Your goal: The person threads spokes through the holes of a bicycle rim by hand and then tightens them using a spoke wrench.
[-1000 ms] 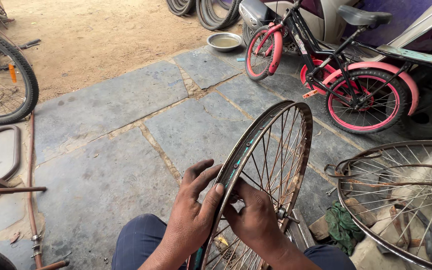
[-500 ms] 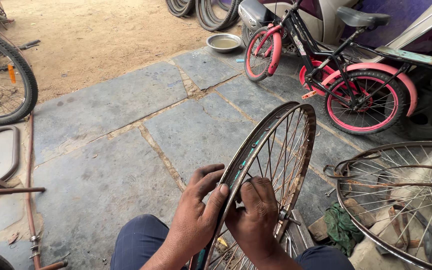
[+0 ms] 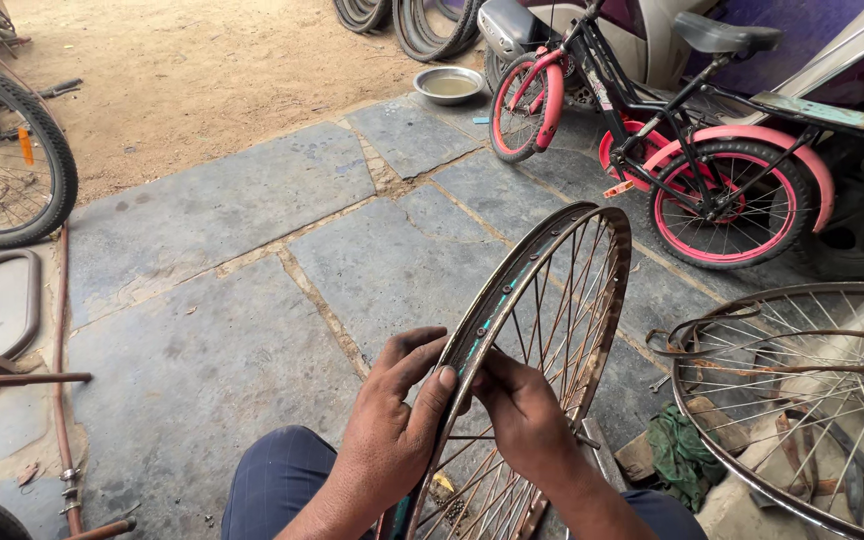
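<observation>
Hands (image 3: 392, 430) (image 3: 522, 420) pinch wheel rim (image 3: 552, 260); second wheel (image 3: 802, 400) beside.

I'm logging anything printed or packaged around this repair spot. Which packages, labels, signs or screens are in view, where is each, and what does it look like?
None can be made out: no packages, signs or screens.
Nearest to a marking: teal patches along the inner face of the wheel rim held by the left hand and right hand; too small to tell if they are labels.
</observation>
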